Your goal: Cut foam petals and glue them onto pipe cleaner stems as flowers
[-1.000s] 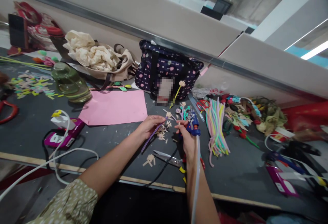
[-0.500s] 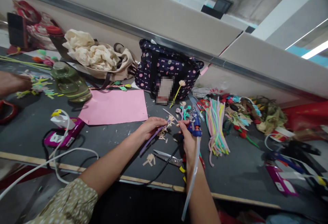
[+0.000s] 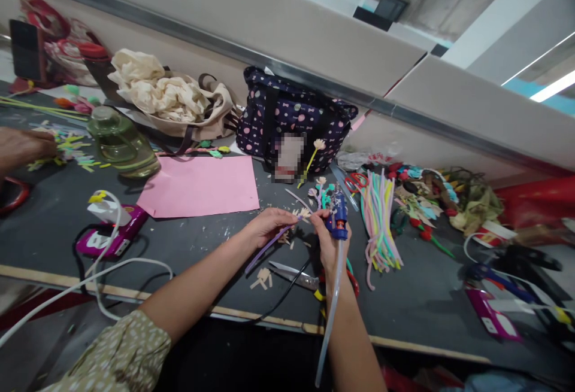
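My left hand [image 3: 272,227] pinches a purple pipe-cleaner stem [image 3: 266,249], which slants down to the left below the fingers. Cream petals [image 3: 304,213] sit at the stem's upper end, between both hands. A blue glue gun [image 3: 340,219] rests in my right hand [image 3: 327,243], with a long clear glue stick [image 3: 331,326] trailing from its back along the forearm. My right thumb and fingertip come close to the petals; whether they touch is too small to tell. Loose cream pieces [image 3: 263,278] and scissors [image 3: 294,274] lie on the table below.
A pink sheet [image 3: 202,185] lies left of centre, near a green bottle [image 3: 123,143] and a purple power strip [image 3: 112,239]. Pastel pipe cleaners [image 3: 380,221] lie to the right. A dark patterned bag [image 3: 309,111] stands behind. Another person's hand [image 3: 27,148] is at far left.
The glue gun and my right hand have shifted slightly left, and the gun stands a little more upright. The petals have turned a little in my left hand, which stays nearly in place.
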Available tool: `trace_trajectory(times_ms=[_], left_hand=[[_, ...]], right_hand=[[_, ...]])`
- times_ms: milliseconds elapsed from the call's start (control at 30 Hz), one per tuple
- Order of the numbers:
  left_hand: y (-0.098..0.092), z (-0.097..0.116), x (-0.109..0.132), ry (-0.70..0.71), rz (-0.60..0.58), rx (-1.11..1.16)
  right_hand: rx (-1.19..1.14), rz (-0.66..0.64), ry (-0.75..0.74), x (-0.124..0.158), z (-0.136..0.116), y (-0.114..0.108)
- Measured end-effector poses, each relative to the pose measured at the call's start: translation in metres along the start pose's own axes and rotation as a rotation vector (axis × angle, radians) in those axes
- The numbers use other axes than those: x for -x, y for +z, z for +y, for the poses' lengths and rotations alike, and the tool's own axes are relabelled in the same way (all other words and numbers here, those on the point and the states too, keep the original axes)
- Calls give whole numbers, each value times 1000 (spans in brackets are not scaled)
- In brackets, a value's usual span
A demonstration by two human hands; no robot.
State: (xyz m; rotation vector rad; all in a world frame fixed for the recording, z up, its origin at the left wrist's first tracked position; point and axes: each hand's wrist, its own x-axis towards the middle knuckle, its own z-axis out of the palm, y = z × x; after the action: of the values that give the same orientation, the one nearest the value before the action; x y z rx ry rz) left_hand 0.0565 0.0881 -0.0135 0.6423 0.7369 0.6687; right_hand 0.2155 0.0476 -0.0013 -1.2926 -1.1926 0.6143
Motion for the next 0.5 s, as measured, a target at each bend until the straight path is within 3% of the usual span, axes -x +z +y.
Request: trace_trajectory(times_ms=[500], left_hand=[[1,2,2,0,-2,1]], right_hand=[[142,-20,-32,2,-6,2]])
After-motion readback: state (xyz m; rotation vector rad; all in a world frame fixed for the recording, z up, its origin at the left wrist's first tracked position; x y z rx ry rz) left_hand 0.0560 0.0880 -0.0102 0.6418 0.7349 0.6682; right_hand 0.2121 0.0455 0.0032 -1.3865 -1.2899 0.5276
